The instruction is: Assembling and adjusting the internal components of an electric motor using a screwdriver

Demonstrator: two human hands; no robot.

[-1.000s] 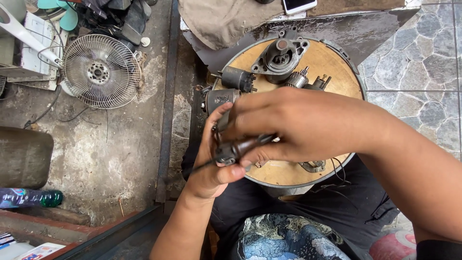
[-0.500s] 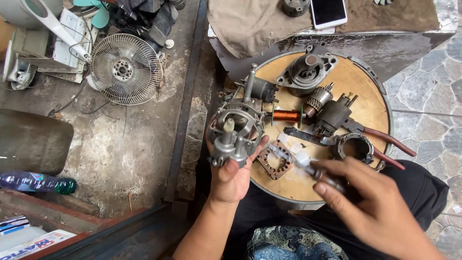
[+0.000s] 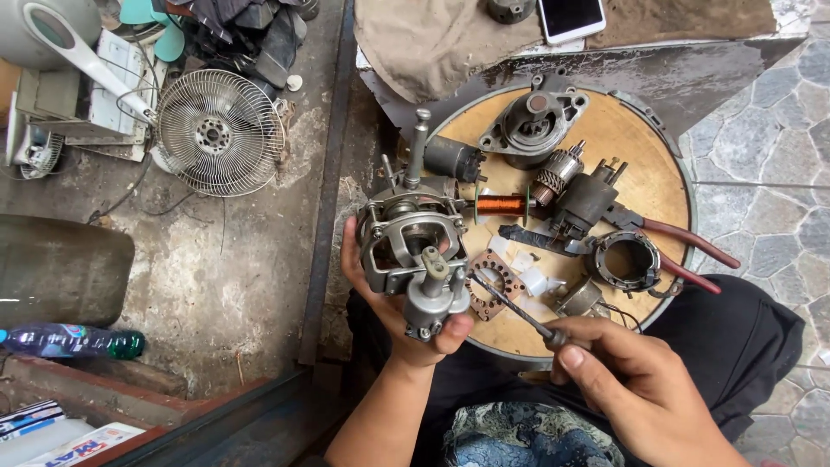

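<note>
Fingers of the left hand wrap tightly under a grey cast-metal fan motor, held just above the near edge of the round wooden board, while the right hand pinches a slim dark-shafted screwdriver whose tip touches the motor's small gearbox. A slip of that tip could jab the supporting palm or strip the screw. Close behind, a copper-wound coil, red-handled pliers and a brown gasket plate crowd the board.

The fan motor in the left hand is dull grey cast metal. The screwdriver in the right hand has a dark steel shaft. At twelve o'clock from the motor, the round board is matt pale wood, the coil is glossy copper wire, and the pliers have smooth red plastic grips.
</note>
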